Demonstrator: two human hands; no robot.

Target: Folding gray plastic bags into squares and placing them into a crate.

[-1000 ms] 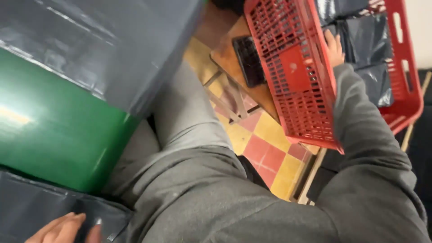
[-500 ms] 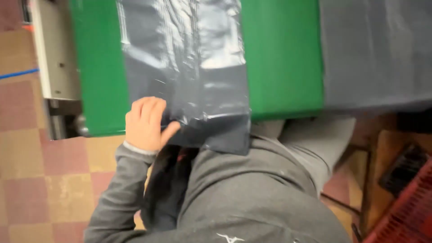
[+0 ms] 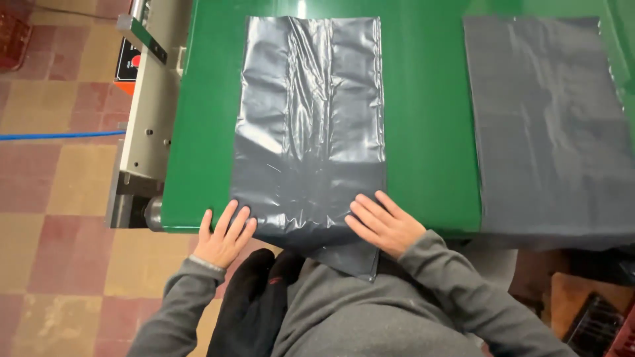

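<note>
Currently flattening step: left hand point(image 3: 223, 239) and right hand point(image 3: 385, 225), apart, fingers spread, press the near edge of the grey plastic bag point(image 3: 311, 125) onto the green worktop point(image 3: 423, 132). Second grey bag point(image 3: 549, 125) lies beyond the right hand.

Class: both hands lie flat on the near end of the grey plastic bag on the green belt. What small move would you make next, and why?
Probably slide both palms away from the body to flatten the grey bag. The left hand and right hand press its near corners, its surface is creased, and its near edge overhangs the green belt.
</note>
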